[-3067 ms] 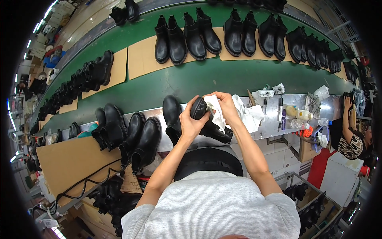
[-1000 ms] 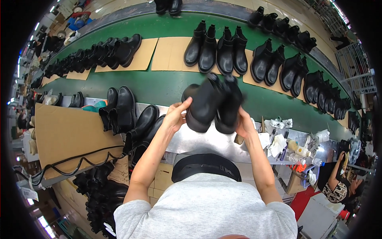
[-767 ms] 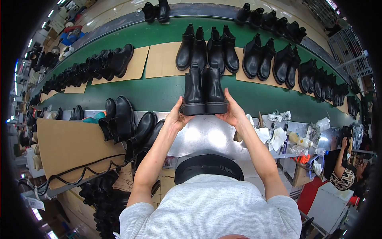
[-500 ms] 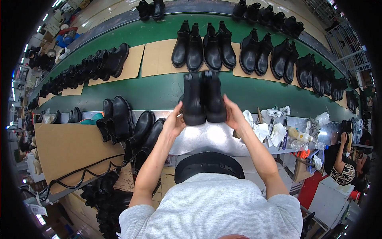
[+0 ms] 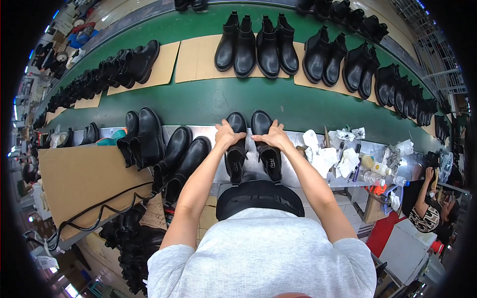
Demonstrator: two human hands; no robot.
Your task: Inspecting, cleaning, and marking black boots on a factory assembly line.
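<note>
A pair of black ankle boots stands on the metal ledge in front of my waist, toes pointing away and shaft openings facing me. My left hand grips the left boot at the instep, its thumb laid across the top and its fingers along the outer side. Likewise, my right hand has hold of the right boot, the thumb pointing inward over the instep. A narrow gap separates the two boots. Parts of both insteps are hidden under my hands.
Black boots line cardboard sheets on the green belt. Left of me, more boots stand by a cardboard panel and coiled black cable. White cloths and bottles lie right; a co-worker's arm shows beyond.
The boots had their heels toward me and hung above the ledge. Now they rest apart with toes away, and my hands have moved from their outer sides onto the insteps.
</note>
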